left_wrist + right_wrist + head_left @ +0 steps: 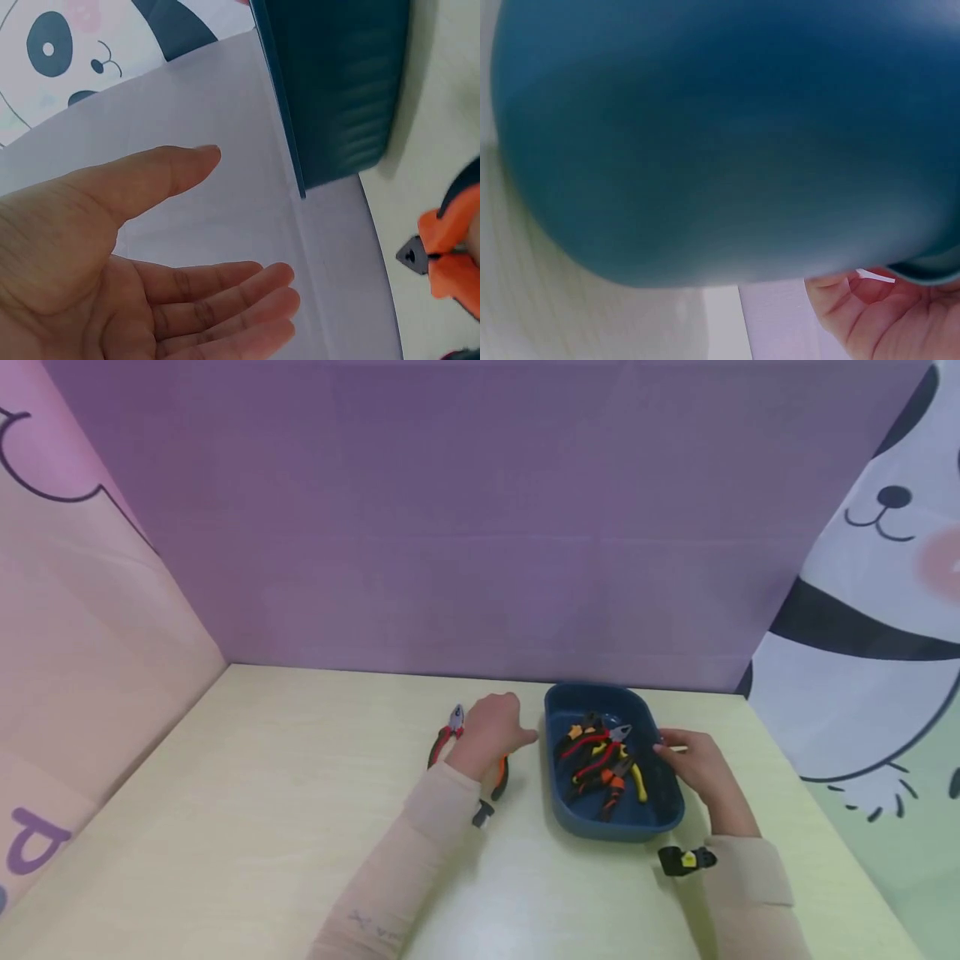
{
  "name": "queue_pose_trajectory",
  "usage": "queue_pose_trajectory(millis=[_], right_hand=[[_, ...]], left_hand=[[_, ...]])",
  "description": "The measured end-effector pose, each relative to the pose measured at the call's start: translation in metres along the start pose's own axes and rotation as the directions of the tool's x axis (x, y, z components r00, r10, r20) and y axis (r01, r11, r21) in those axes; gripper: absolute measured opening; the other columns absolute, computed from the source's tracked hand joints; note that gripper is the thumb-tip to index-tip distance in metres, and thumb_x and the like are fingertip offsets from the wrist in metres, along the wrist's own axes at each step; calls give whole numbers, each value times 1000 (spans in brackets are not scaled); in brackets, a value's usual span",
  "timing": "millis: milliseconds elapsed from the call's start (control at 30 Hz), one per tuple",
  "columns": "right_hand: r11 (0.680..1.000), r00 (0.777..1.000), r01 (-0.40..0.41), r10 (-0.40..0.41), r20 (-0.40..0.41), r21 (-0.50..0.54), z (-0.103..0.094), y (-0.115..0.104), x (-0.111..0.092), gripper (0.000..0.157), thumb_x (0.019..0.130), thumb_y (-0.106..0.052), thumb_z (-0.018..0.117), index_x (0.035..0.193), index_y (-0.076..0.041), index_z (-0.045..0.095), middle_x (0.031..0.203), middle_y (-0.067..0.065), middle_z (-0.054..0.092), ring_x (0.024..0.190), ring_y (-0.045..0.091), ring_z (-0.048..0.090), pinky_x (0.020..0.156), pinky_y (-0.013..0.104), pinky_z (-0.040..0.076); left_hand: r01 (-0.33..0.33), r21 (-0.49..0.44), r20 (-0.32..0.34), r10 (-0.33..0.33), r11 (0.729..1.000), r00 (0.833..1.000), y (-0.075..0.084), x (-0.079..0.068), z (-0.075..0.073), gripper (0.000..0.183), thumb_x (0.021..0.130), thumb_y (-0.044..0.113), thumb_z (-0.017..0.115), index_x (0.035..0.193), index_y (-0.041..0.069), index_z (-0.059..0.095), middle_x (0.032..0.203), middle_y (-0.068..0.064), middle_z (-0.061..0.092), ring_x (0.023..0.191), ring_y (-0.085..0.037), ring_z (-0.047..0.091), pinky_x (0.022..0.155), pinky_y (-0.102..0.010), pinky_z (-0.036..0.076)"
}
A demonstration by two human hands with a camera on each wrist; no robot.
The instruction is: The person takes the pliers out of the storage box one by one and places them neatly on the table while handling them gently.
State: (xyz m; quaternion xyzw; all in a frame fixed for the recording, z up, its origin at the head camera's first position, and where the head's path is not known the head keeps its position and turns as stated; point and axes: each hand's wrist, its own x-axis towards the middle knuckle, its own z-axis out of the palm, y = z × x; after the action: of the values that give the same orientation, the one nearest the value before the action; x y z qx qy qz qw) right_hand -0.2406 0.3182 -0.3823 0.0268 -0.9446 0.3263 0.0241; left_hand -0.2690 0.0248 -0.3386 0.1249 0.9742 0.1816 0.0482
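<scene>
My left hand hovers over the table left of a blue plastic basket, thumb spread and fingers extended. The left wrist view shows its palm holding nothing. Partly hidden under that hand lie red-and-black pliers with grey jaws and orange-and-black pliers; the left wrist view catches the short dark nose of the orange pair. At the basket's right side my right hand grips the rim, thumb on top and fingers against the outer wall.
Inside the basket several pliers lie in a heap, among them red-handled pliers, yellow-handled pliers and orange-and-black pliers. A purple backdrop rises behind the pale table; printed panels flank both sides.
</scene>
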Motion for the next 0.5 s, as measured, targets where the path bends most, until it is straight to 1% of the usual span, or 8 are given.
queue_pose_trajectory(millis=[233,500], right_hand=[[999,999,34,-34,-27,-7,1,1,0,37,92,-8,56,119,17,53,112,36,58,95,46,62,78,49,51],[1000,1000,20,-20,-13,-15,1,0,0,38,93,-10,55,120,17,52,114,36,57,97,47,61,79,50,51]], left_hand=[[-21,25,24,20,999,1000,15,1,6,41,82,45,69,96,8,62,83,-3,63,74,-17,57,62,-30,46],[-46,75,16,45,996,999,25,2,11,48,82,47,68,106,7,63,98,-6,68,88,-20,64,70,-32,51]])
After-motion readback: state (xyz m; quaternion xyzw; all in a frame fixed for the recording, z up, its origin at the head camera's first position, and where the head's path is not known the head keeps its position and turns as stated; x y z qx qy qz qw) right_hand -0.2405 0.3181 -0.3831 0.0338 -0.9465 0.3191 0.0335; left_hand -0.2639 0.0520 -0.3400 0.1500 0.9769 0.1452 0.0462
